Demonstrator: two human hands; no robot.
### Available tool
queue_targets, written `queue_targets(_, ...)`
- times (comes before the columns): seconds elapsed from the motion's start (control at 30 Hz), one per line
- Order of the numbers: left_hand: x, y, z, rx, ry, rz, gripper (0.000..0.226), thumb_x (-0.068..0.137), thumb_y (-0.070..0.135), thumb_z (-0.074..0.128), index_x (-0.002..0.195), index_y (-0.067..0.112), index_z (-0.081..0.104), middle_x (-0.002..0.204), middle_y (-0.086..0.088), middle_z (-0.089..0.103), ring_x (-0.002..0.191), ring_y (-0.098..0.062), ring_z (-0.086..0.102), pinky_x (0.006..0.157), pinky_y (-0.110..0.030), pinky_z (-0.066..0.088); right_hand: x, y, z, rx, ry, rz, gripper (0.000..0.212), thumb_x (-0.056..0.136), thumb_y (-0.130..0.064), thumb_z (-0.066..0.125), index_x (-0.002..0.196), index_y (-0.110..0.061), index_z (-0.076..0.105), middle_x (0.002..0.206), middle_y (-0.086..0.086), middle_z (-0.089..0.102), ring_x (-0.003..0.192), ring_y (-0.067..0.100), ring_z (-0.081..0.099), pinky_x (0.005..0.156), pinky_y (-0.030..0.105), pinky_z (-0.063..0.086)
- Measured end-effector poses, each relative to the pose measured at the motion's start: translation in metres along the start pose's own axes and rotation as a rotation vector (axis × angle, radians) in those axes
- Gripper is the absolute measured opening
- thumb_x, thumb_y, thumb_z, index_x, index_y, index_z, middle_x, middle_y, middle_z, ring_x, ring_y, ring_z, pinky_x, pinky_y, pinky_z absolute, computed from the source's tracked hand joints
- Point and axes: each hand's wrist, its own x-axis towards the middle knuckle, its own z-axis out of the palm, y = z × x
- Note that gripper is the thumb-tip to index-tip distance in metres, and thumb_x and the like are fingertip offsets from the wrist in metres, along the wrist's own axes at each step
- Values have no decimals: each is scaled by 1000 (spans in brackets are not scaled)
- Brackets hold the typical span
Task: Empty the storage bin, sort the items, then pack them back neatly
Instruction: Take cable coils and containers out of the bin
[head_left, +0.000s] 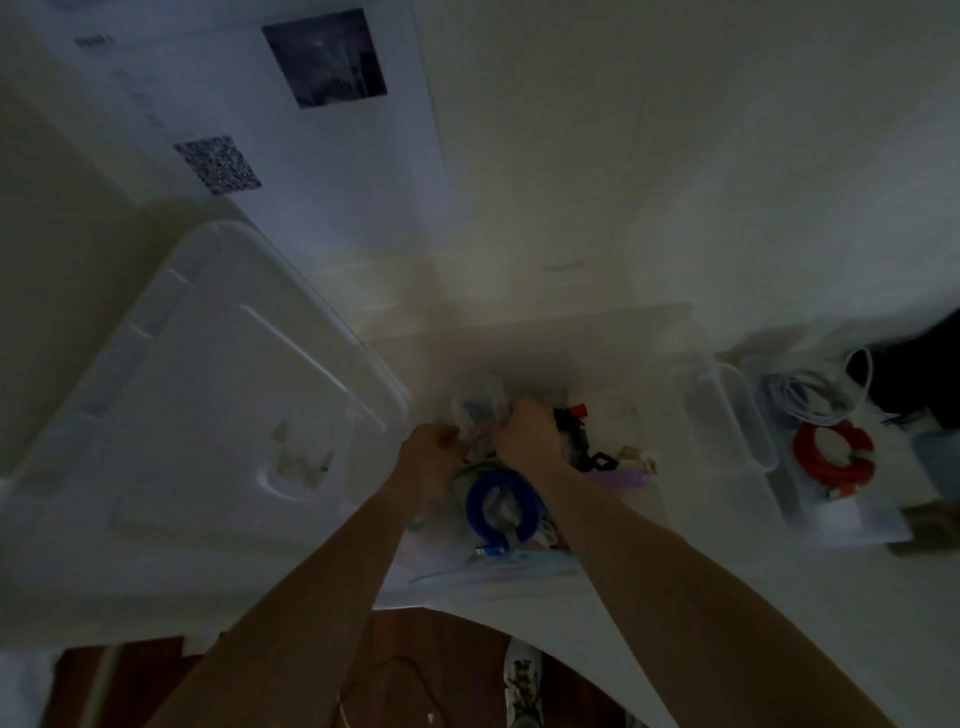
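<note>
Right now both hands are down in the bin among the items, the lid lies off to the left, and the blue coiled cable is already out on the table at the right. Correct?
Not quite. The head view shows the blue coiled cable still inside the bin, between the forearms. The coil out at the right is the orange cable. Both the left hand and right hand are in the bin, and the lid lies left.

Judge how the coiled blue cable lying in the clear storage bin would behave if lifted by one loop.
The coiled blue cable would probably sag and partly uncoil, since no tie is visible around it. It looks light for its bulk. Its loose connector end could snag the clutter packed beside it in the clear storage bin.
</note>
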Motion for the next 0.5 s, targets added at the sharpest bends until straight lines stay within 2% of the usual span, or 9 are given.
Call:
queue_targets(0.07,1,-1,2,30,-7,-15,29,89,16,61,64,14,48,66,-4,49,68,-17,50,65,-28,43,-3,0,0,-54,-19,16,23,96,-23,52,106,-4,58,92,10,52,79,23,53,70,34,50)
queue_targets(0.1,6,-3,3,10,-17,-47,28,83,23,64,62,12,49,67,-8,50,70,-19,53,70,-35,50,-3,1,-1,-65,-32,25,18,97,-21,51,105,-6,58,91,8,52,82,23,52,73,33,48)
queue_targets(0.17,22,-10,4,-35,-27,-83,35,66,39,67,60,6,55,68,-13,55,73,-28,62,84,-51,55,1,3,-3,-79,-94,53,20,100,-15,45,84,-8,56,81,7,55,78,22,56,74,33,53)
queue_targets(0.2,23,-6,3,-51,-46,-112,39,62,40,70,61,3,60,71,-17,61,76,-33,67,85,-50,55,4,4,-3,-98,-116,59,29,100,-12,42,73,-11,51,73,7,52,71,20,55,70,33,53)
queue_targets(0.23,23,0,2,-62,-52,-141,36,66,34,74,64,0,65,74,-20,66,79,-34,68,80,-43,58,10,6,-2,-138,-156,49,36,100,-11,41,65,-14,46,66,6,47,62,17,49,62,32,50)
queue_targets(0.3,26,8,1,-63,-69,-201,19,83,15,72,69,3,65,74,-16,66,72,-27,65,60,-25,54,24,10,0,-206,-216,9,40,100,-15,45,60,-16,43,59,4,41,52,14,38,48,28,38)
queue_targets(0.33,30,8,1,-48,-72,-211,17,85,10,70,70,5,65,74,-14,65,70,-25,64,55,-22,51,29,13,2,-245,-238,-1,41,100,-18,47,59,-16,42,57,3,40,50,14,36,45,27,34)
queue_targets(0.43,40,3,0,2,-75,-167,23,71,17,76,72,-5,69,77,-21,67,77,-31,68,65,-36,57,42,22,7,-266,-254,-1,42,99,-20,49,58,-15,41,56,2,37,48,13,34,42,25,31)
queue_targets(0.5,37,1,-2,53,-32,-127,26,72,18,76,58,3,59,59,-12,54,61,-23,56,56,-32,47,46,24,7,-218,-250,0,42,97,-22,52,58,-15,40,56,2,38,48,13,35,43,25,32)
